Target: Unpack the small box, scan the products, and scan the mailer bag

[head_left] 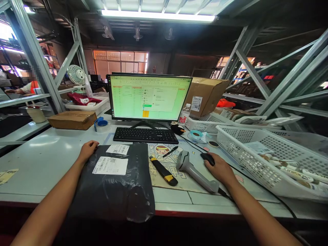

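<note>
My left hand (87,149) rests with curled fingers on the far left corner of a black plastic mailer bag (112,184) that carries two white shipping labels (110,165). My right hand (220,169) lies over a black computer mouse (207,158) and grips it. Between my hands lie a grey barcode scanner (196,172), a black and yellow utility knife (163,171) and a black pen (170,151). A black keyboard (145,135) and a monitor (149,98) with a green-tinted window stand behind them.
A white plastic basket (258,155) with packets sits at the right, another basket (205,123) and a cardboard box (208,93) behind it. At the left are a flat brown box (72,119), a tape roll (101,124) and a fan (76,74). A person sits at far left (24,87).
</note>
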Demonstrator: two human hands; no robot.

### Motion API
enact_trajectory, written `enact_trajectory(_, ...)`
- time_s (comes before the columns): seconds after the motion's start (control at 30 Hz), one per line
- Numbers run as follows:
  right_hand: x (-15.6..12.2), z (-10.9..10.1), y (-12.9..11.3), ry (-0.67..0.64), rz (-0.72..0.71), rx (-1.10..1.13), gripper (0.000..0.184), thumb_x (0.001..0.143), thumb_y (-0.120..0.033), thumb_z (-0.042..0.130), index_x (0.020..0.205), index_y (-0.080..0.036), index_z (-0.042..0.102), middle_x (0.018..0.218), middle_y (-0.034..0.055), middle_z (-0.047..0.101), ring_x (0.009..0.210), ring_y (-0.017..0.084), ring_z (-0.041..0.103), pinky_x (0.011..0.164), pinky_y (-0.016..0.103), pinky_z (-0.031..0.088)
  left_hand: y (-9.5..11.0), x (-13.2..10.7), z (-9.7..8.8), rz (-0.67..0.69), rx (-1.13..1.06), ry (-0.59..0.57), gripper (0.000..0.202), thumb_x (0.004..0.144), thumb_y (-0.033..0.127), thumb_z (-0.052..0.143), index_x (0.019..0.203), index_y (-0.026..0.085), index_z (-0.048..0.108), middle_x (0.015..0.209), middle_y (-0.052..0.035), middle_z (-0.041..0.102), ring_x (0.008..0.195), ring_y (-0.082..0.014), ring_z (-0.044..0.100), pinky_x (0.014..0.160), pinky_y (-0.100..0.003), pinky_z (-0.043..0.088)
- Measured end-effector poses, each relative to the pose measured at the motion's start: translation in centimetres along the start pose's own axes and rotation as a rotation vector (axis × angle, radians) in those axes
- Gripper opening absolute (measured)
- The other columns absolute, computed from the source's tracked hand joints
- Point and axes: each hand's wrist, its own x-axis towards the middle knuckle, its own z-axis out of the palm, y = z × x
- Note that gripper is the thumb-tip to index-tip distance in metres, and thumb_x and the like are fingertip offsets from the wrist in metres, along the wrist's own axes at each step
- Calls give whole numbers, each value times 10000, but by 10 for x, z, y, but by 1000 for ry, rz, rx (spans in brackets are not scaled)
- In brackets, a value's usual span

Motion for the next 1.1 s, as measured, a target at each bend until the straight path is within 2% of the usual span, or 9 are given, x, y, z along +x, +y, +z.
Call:
enact_trajectory(0.1, 0, 1, 0, 15, -29, 15, 588, 890, -494, 446, 1341, -162, 623, 1428, 142, 619, 1295, 316, 599, 1132, 479, 477, -1, 0, 0, 6, -6, -3, 491, 578, 619, 640, 795, 188, 729, 690, -28, 664, 670, -204, 580, 593, -299, 412)
enact_trajectory(0.2, 0, 2, 1, 23, -37, 23, 592, 897, -488, 443, 1364, -167, 613, 1424, 136, 623, 1301, 307, 598, 1152, 471, 463, -1, 0, 0, 13, -5, -3, 484, 581, 618, 647, 789, 189, 729, 698, -32, 671, 670, -204, 583, 590, -297, 414)
enact_trajectory(0.33, 0, 2, 1, 23, -35, 22, 627, 895, -484, 456, 1413, -153, 577, 1410, 148, 632, 1273, 319, 613, 1126, 488, 478, -1, 1, 0, 16, 2, -7, 481, 580, 623, 640, 780, 194, 726, 711, -37, 679, 672, -206, 585, 594, -299, 417)
enact_trajectory(0.5, -1, -1, -2, 5, 12, -8, 674, 890, -503, 459, 1460, -152, 537, 1407, 158, 632, 1213, 330, 641, 1022, 476, 532, 2, -1, -1, 17, 25, -2, 481, 589, 621, 625, 779, 191, 729, 711, -41, 677, 679, -210, 588, 604, -304, 424)
enact_trajectory(0.7, -1, -7, -6, -32, 53, -35, 675, 878, -549, 455, 1410, -145, 552, 1293, 174, 680, 1098, 336, 674, 870, 442, 555, 4, -3, -2, 22, 34, -7, 496, 604, 632, 632, 802, 189, 734, 717, -44, 685, 693, -218, 596, 616, -307, 426)
enact_trajectory(1.1, -1, -2, -4, -1, 34, -8, 650, 867, -522, 465, 1392, -156, 578, 1330, 167, 668, 1133, 333, 662, 954, 478, 542, 1, -1, -2, 16, 23, -15, 504, 596, 639, 638, 802, 189, 731, 741, -53, 700, 695, -216, 599, 589, -297, 425)
